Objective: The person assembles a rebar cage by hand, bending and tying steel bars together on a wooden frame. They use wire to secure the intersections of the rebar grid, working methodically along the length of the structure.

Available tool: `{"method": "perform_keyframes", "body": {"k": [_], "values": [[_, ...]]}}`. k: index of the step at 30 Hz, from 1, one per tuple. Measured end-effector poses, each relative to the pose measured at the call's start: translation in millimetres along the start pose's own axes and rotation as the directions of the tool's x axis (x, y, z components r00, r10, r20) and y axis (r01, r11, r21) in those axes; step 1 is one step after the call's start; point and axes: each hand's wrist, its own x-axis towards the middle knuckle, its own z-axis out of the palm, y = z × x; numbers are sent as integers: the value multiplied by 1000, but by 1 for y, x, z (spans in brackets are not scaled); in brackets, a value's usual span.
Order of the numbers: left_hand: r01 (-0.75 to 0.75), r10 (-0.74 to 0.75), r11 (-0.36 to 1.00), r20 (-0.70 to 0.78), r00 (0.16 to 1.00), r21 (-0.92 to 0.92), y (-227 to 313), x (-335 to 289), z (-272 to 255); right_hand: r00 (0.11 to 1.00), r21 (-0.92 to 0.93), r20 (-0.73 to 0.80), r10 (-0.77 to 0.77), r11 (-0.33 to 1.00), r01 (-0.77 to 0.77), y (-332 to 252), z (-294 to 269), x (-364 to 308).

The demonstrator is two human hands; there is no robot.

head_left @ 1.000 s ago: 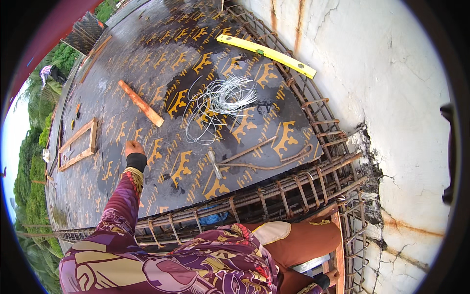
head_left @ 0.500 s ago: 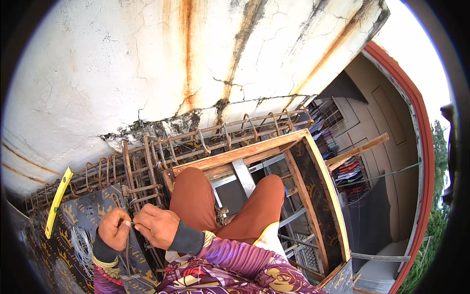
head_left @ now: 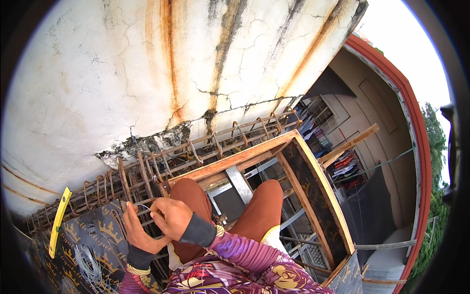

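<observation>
My right hand (head_left: 172,216) is closed, thumb and forefinger pinching a thin piece of tie wire (head_left: 144,206) that curves toward the left fingertips. Beside it, my left hand (head_left: 139,231) is held with fingers stretched out and close to the rusty bars; its thumb reaches beneath the right hand. Just beyond both hands runs a rebar cage (head_left: 147,177) of long bars and bent stirrups, along the foot of the wall. A loose bundle of tie wire (head_left: 91,270) lies left of my left hand on a dark printed form board (head_left: 105,228).
A yellow spirit level (head_left: 59,223) rests at the far left. A wooden formwork frame (head_left: 235,164) surrounds an opening below my knees, crossed by a metal bar (head_left: 240,185). Ahead rises a cracked, rust-stained white wall (head_left: 107,73). A timber (head_left: 350,144) juts out at the right.
My hands have shifted right and slightly down in the picture. The left hand has gone from a pinch to stretched fingers, while the right keeps the wire. The view has tilted slightly.
</observation>
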Motion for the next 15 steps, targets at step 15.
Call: {"method": "perform_keyframes", "body": {"k": [15], "values": [[86, -66, 943, 74, 995, -320, 23, -2, 17, 970, 626, 69, 234, 747, -225, 34, 20, -4]]}}
